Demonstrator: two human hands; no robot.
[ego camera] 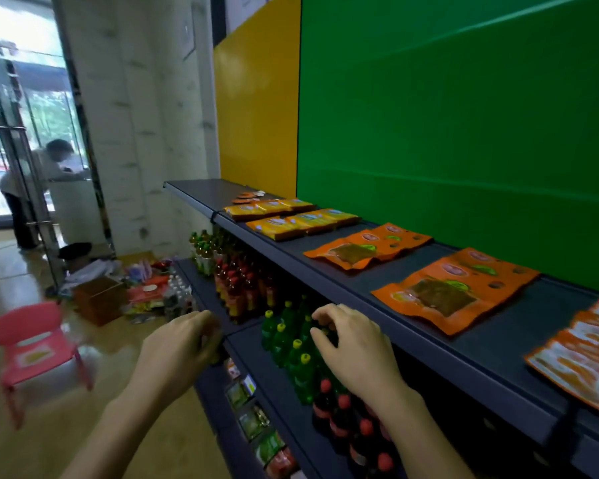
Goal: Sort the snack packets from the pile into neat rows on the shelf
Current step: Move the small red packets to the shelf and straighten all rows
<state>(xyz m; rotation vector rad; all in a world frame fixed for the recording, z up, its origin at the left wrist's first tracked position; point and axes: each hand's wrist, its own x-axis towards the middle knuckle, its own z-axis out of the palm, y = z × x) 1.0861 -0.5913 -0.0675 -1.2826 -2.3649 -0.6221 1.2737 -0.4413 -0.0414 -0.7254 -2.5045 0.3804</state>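
Right hand (pixel 353 347): fingers loosely curled, nothing held, positioned over the green bottles (pixel 291 344) on the lower level. Left hand (pixel 179 344): fingers curled away from view, so its contents cannot be determined. Top shelf (pixel 498 344): snack packets (pixel 457 290) lie flat in rows, orange nearer, yellow farther. Pile (pixel 146 292): on the floor beyond.

Bare forearms, left hand (pixel 177 344), right hand (pixel 357 350).

Pink chair (pixel 32 335), cardboard box (pixel 99 299), bottles (pixel 291 347)
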